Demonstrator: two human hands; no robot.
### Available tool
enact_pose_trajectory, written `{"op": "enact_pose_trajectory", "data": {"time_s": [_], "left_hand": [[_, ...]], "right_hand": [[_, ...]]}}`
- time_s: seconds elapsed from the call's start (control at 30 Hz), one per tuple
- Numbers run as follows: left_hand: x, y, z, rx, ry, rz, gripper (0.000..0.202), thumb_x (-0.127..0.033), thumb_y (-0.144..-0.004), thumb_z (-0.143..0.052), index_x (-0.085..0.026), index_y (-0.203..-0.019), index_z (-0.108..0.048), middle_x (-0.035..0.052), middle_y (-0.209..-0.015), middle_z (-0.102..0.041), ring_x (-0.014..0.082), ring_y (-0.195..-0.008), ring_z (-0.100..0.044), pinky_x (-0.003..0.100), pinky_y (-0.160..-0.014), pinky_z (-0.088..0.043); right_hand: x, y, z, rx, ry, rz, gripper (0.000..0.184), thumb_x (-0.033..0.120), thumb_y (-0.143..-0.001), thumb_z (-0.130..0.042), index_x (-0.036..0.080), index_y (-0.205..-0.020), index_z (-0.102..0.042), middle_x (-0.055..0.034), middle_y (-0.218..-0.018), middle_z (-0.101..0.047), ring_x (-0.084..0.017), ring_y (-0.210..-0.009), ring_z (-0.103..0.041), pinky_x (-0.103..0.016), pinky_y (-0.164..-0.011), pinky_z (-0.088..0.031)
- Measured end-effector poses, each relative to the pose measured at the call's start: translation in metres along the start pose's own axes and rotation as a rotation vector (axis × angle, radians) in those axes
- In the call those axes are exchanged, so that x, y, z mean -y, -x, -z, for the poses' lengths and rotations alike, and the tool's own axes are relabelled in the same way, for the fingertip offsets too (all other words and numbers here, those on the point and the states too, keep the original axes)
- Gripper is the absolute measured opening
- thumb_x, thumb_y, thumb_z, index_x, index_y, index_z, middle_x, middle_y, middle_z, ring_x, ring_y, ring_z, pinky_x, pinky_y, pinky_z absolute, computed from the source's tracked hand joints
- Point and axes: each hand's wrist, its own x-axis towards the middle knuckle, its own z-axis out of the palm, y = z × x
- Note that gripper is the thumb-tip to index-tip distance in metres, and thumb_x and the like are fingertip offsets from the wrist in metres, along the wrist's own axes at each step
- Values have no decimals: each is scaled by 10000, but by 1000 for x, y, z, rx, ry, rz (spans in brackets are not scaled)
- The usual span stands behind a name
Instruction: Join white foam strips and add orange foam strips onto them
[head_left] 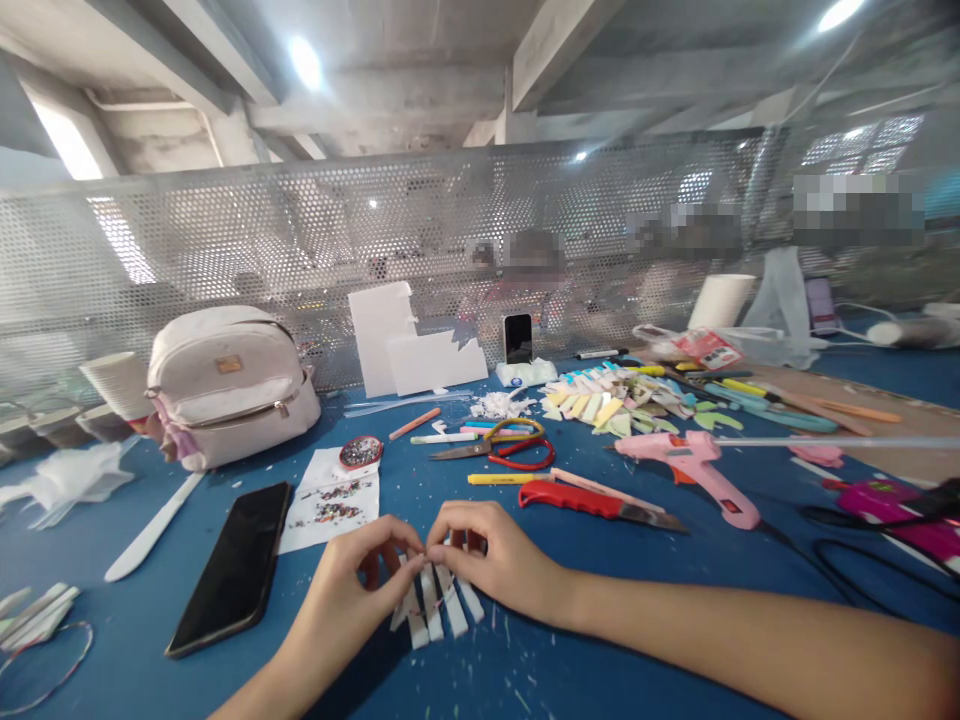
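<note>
My left hand (pixel 367 575) and my right hand (pixel 499 560) meet close above the blue table (pixel 600 660), thumb and fingertips pinched together. What they pinch is too small to make out. Beneath the fingers several short white strips (pixel 452 605) lie side by side like a fan, with a thin thread (pixel 442 600) running across them. The strips' upper ends are hidden by my fingers. Just behind the hands lies a white paper sheet (pixel 324 475) with small dark and coloured beads (pixel 337 510) on it and a round red-rimmed dish (pixel 361 453) of beads.
A phone (pixel 232 570) lies left, before a pale backpack (pixel 229 385). Scissors (pixel 499 450), a red utility knife (pixel 574 500) and a pink glue gun (pixel 697 465) lie beyond my right hand. Foam pieces (pixel 607 400) are heaped behind them; a perforated metal screen (pixel 315 230) stands at the back.
</note>
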Motion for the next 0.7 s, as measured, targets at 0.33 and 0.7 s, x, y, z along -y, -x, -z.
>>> {"op": "enact_pose_trajectory", "data": {"time_s": [0.33,0.7], "left_hand": [[-3,0,1,-3,1,-42,98,-287,-838,-583,-236,-827,-666,-26,-730,-620,95,-606,-530,189,-523,-339],[-3,-2,0,20,-5,-75,70,-273,-847,-585,-240,-825,-643,-19,-795,-616,101,-661,-548,198,-535,-342]], "right_hand": [[-9,1,-1,-15,-5,38,106,205,-827,-713,171,-734,-676,9,-746,-584,-121,-655,-523,-216,-576,-373],[-13,1,-3,-24,-31,41,158,143,-791,-752,162,-681,-640,29,-721,-541,-114,-636,-480,-220,-573,-337]]}}
